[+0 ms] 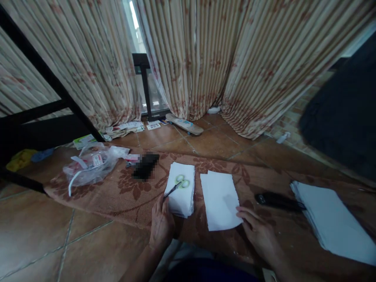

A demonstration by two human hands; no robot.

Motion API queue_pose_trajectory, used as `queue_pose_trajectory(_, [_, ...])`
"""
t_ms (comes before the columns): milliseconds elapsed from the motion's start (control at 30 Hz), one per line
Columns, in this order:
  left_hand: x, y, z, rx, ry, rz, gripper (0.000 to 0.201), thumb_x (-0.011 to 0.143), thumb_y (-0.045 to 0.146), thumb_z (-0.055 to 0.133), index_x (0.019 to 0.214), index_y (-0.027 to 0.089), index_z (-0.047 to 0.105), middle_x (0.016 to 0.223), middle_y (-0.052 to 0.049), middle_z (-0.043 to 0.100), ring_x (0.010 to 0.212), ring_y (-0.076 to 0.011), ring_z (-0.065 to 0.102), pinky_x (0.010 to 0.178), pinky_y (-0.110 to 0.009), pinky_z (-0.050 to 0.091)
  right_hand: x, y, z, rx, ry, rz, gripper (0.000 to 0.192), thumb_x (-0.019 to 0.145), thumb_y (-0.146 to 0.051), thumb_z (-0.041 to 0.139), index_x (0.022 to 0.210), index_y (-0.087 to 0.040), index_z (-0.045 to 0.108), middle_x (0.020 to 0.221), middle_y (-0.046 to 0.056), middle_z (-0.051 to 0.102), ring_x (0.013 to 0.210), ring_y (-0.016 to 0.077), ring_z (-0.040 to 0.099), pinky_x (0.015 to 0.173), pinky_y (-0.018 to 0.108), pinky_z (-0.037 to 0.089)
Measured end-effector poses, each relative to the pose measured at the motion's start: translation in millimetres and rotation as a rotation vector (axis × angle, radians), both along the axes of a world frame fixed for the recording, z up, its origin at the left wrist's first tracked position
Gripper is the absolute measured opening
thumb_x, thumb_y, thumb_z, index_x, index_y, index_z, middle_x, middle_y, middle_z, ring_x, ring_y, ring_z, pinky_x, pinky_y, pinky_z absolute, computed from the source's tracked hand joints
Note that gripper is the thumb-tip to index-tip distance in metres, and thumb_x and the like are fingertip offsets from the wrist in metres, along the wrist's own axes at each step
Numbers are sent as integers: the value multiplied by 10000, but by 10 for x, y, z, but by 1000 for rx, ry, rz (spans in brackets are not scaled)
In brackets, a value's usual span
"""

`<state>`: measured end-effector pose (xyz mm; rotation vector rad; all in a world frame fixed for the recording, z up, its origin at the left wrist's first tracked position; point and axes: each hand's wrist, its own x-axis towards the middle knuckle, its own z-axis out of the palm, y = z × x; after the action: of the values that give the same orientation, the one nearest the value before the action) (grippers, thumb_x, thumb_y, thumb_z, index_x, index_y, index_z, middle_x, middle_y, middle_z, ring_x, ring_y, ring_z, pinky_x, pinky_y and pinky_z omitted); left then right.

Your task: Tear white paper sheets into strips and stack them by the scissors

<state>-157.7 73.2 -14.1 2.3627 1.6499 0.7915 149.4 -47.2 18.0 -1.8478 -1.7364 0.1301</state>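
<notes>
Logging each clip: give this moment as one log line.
left hand: on small white paper stack bearing green-handled scissors | right hand: fingertips on loose white sheets | surface: brown patterned rug

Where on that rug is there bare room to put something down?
Bare rug lies between the plastic bag and the paper stack with scissors. It is crowded from that stack past the loose sheet and the black tool to the big paper pile.

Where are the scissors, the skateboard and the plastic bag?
scissors [179,184]: head view, on the green handles.
skateboard [184,124]: head view, middle of the deck.
plastic bag [89,166]: head view, its crumpled middle.
</notes>
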Motion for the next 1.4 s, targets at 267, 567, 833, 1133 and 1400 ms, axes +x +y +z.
queue_pose_trajectory(267, [205, -137, 306, 71, -226, -142, 397, 873, 162, 429, 1267, 163, 470, 1351, -134, 457, 1265, -275, 423, 1042, -490, 391, -14, -64, -168, -31, 172, -25, 221, 861, -188, 453, 909, -255, 659, 1144, 47, 668, 978, 203, 665, 889, 379, 538])
queue_pose_trajectory(567, [729, -347, 451, -751, -677, -128, 439, 867, 491, 468, 1083, 127, 584, 969, -118, 689, 910, -240, 661, 802, -361, 534, -168, -84, -225, 85, 609, -181, 195, 850, -365, 554, 852, -207, 668, 1052, 94, 690, 1018, 227, 636, 920, 409, 498])
queue_pose_trajectory(833, [907, -210, 581, -1201, -941, -98, 378, 733, 504, 601, 786, 131, 620, 656, -44, 620, 593, -180, 597, 504, -271, 481, -393, -136, -263, -6, 780, -122, 245, 802, -440, 621, 843, -224, 727, 1082, 95, 690, 1020, 238, 641, 912, 394, 509])
queue_pose_trajectory(1133, [669, -7, 754, -1014, -978, 31, 236, 708, 387, 614, 767, 159, 619, 630, -4, 605, 579, -165, 559, 495, -265, 492, -73, -191, -131, 12, 400, -123, 243, 865, -390, 534, 931, -249, 720, 1180, 73, 658, 1042, 231, 642, 939, 393, 516])
queue_pose_trajectory(1400, [61, 275, 799, -940, -1099, 40, 352, 676, 433, 686, 844, 127, 642, 613, 20, 596, 518, -123, 526, 519, -230, 465, 130, -167, -210, -85, 12, -55, 405, 753, -93, 408, 1009, -244, 683, 1139, 33, 670, 1089, 208, 607, 948, 396, 502])
